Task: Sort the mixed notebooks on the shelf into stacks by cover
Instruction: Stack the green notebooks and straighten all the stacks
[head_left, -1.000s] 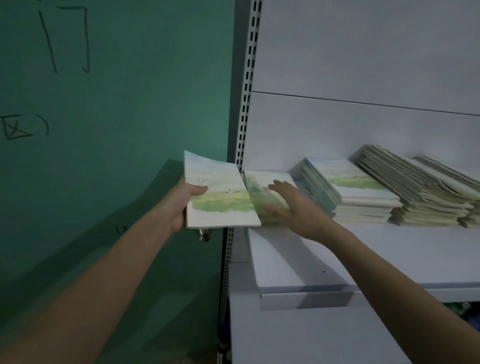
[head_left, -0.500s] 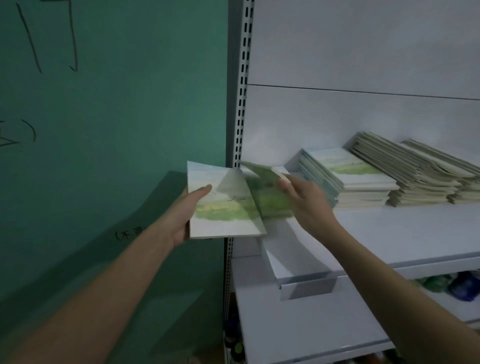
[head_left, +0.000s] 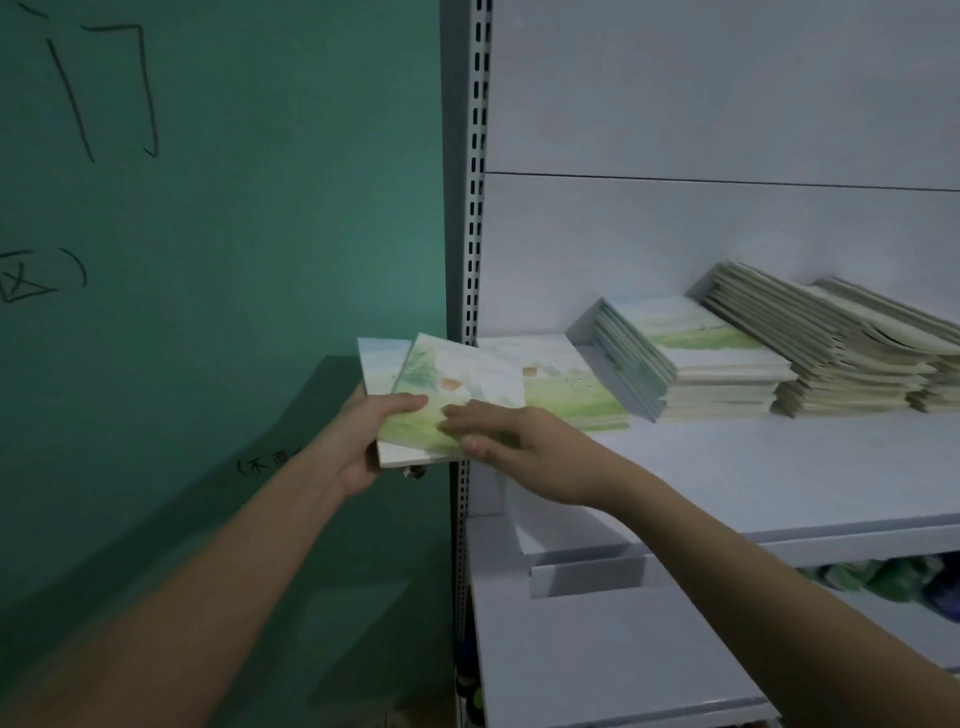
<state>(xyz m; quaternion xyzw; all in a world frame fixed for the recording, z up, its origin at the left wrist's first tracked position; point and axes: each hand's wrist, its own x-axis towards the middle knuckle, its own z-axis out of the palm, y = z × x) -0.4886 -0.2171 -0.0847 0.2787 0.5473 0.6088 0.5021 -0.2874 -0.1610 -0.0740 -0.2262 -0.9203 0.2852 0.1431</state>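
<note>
My left hand (head_left: 363, 441) grips a small pile of notebooks (head_left: 452, 395) with pale sky and green meadow covers, held just left of the shelf upright. My right hand (head_left: 514, 441) lies on the top notebook of that pile, which is turned askew and shows a small orange house; fingers on its cover, thumb under its near edge. A low stack with the same orange-house cover (head_left: 566, 384) lies at the shelf's left end. Beside it sits a taller stack with a meadow cover (head_left: 691, 353), then two leaning stacks (head_left: 831, 343) showing mostly page edges.
The white shelf board (head_left: 779, 467) has bare room in front of the stacks. A slotted metal upright (head_left: 470, 208) stands between the shelf and a green wall (head_left: 234, 208) with dark writing. Lower shelves hold coloured items at the right (head_left: 893, 577).
My right hand lifted a notebook off the shelf's left stack and brought it left onto the pile in my left hand. The view shifted slightly.
</note>
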